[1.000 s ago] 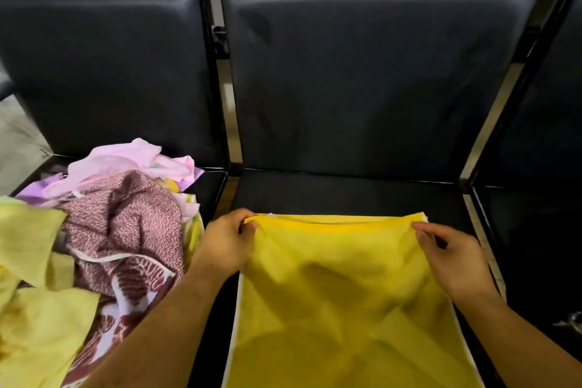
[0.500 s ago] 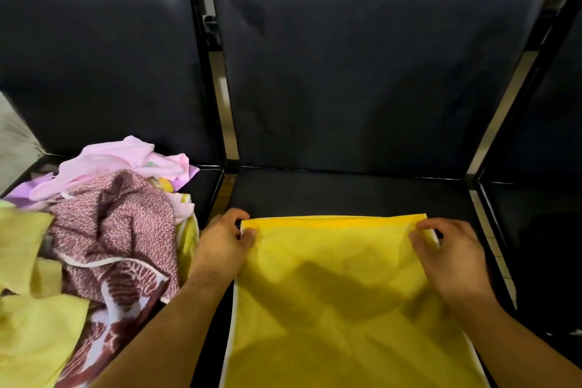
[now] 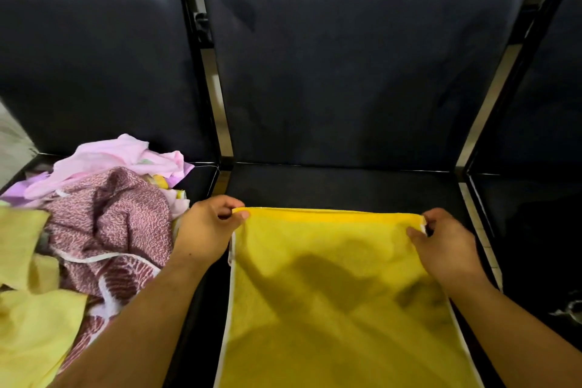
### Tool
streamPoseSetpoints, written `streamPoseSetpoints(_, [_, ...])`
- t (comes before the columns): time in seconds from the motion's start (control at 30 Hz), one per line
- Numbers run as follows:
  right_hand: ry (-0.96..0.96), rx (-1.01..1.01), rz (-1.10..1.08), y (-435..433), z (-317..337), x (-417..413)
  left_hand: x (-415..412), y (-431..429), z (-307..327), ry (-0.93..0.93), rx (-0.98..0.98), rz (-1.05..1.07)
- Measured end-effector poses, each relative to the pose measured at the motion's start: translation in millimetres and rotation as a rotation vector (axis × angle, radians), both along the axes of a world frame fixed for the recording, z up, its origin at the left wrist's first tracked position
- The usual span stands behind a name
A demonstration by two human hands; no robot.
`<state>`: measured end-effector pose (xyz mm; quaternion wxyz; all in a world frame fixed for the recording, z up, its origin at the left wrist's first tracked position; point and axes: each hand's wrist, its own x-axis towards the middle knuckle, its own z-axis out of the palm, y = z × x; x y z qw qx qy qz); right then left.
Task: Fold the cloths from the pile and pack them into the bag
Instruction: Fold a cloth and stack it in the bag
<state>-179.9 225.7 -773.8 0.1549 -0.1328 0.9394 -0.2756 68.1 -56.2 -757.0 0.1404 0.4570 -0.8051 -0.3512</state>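
the one yellow cloth (image 3: pixel 340 293) lies spread on the middle seat (image 3: pixel 340 186) before me. my left hand (image 3: pixel 204 230) and right hand (image 3: pixel 447 249) each pinch one far corner. i judge this fold is just starting, and next both corners must come toward me evenly. on the left seat, the pile (image 3: pixel 104 224) shows at least four cloths. no bag is in view.

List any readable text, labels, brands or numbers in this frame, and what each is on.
None readable.
The yellow cloth, pinched at its far corners by the left hand and the right hand, is plain.
The maroon cloth in the pile has a print but no letters.
The black seat backs show no label.
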Motion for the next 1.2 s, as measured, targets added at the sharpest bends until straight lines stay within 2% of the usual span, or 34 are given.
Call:
streamPoseSetpoints(0.07, [-0.011,-0.053,-0.01,1.6,5.8,-5.2,-1.0,0.4,7.4,0.093,0.056,-0.01])
streamPoseSetpoints(0.23, [-0.036,-0.039,0.035,9.7,32.5,-8.9,1.5,6.6,36.1,0.294,0.159,0.016])
streamPoseSetpoints(0.4, [-0.15,-0.441,-0.073,21.3,76.9,13.6,22.3,16.5,75.0,0.412,0.151,0.075])
streamPoseSetpoints(0.5, [-0.111,-0.574,-0.072,26.3,114.7,31.6,36.0,22.2,105.7,0.458,0.133,0.079])
streamPoseSetpoints(0.77, [0.077,-0.775,0.046,57.2,240.9,63.1,73.2,47.6,231.6,0.65,0.014,-0.026])
streamPoseSetpoints(0.9, [0.025,-0.747,0.096,85.0,264.1,81.4,103.6,66.8,257.1,0.599,0.026,-0.087])
streamPoseSetpoints(1.03, [-0.169,-0.715,0.116,109.7,280.3,91.9,130.6,78.3,275.8,0.53,0.106,-0.165])
streamPoseSetpoints(1.2, [-0.308,-0.721,0.159,121.6,300.3,100.1,144.1,85.7,291.7,0.48,0.131,-0.225])
